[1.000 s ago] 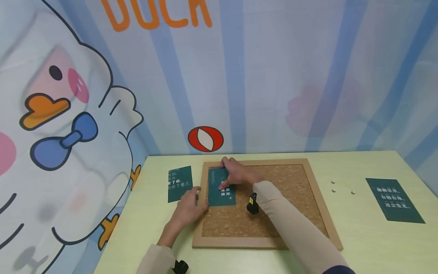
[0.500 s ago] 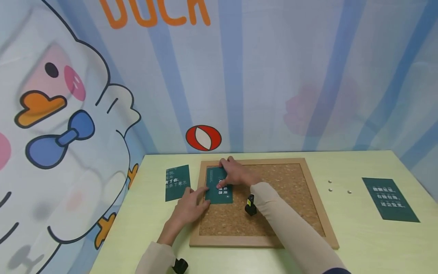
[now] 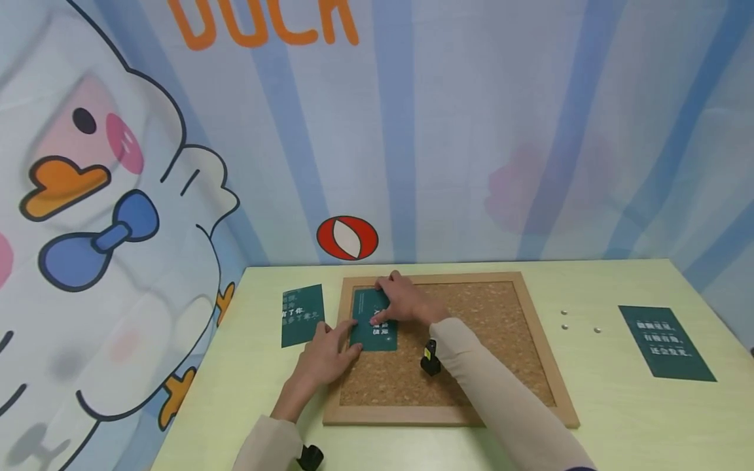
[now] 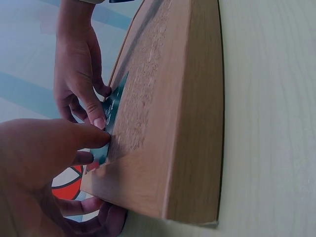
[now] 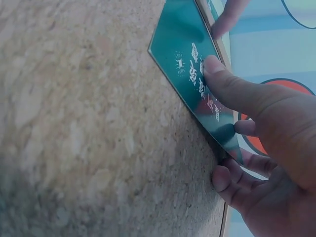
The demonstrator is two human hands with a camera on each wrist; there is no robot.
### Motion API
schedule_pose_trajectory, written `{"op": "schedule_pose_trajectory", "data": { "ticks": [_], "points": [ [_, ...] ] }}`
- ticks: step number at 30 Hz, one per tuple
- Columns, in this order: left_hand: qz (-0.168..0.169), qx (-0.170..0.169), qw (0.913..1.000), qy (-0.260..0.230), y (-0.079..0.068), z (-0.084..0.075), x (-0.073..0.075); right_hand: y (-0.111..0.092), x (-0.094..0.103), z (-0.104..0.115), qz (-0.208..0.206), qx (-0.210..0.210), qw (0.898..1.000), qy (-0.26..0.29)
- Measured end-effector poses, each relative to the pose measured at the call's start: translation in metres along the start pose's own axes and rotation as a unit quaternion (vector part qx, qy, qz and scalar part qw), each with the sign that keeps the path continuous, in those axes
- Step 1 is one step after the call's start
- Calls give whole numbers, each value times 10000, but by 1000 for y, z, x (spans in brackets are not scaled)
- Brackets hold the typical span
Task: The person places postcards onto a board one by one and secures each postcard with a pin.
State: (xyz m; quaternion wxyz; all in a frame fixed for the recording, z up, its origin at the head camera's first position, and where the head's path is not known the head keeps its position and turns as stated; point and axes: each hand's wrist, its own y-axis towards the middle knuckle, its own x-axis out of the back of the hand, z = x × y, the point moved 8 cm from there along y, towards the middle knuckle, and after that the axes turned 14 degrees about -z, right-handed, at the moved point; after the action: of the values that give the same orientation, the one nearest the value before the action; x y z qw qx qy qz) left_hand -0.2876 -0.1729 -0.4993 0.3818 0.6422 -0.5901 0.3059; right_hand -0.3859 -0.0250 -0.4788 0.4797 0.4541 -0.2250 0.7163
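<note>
A framed corkboard (image 3: pixel 471 376) lies on the table. On its left part is a dark green card (image 3: pixel 364 335) with white lettering, close to the wooden frame's inner edge. My right hand (image 3: pixel 405 299) holds this card from the far side; in the right wrist view its thumb presses on the card's face (image 5: pixel 180 32) while the fingers curl at the far edge. My left hand (image 3: pixel 324 356) reaches in from the left, thumb and index finger spread and touching the card's left edge. Its other fingers bend down outside the frame in the left wrist view.
Left of the board lies another green lettered card (image 3: pixel 302 330), and a similar card (image 3: pixel 668 343) lies at the far right. Several small silvery round pieces (image 3: pixel 597 330) sit between board and right card. A printed cloth backdrop (image 3: pixel 459 131) rises behind the table's back edge.
My left hand has moved from the frame's left edge onto the green card's left edge. The right hand stays on the card. The whole head view has shifted slightly.
</note>
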Motion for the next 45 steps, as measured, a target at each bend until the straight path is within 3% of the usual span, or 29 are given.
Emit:
{"op": "schedule_pose_trajectory", "data": {
  "ticks": [10,14,19,23,28,38,45],
  "points": [
    [34,-3,10000,44,3,-2,0,-3,-1,-3,-102,51,9998,-192],
    [63,40,9999,83,3,-1,0,-5,1,-5,-124,25,9999,34],
    [42,73,9999,63,2,-2,2,-10,18,-7,-307,117,9987,380],
    [-25,121,9999,-18,2,0,5,-20,44,-12,-527,226,9974,437],
    [-31,89,9998,-189,0,0,4,-45,81,-34,-759,136,9951,616],
    [-74,108,9997,-205,-2,2,5,-115,151,-101,-1229,-99,9913,466],
    [-100,30,9996,-251,0,1,2,-170,178,-146,-1476,-484,9878,144]
  ]
}}
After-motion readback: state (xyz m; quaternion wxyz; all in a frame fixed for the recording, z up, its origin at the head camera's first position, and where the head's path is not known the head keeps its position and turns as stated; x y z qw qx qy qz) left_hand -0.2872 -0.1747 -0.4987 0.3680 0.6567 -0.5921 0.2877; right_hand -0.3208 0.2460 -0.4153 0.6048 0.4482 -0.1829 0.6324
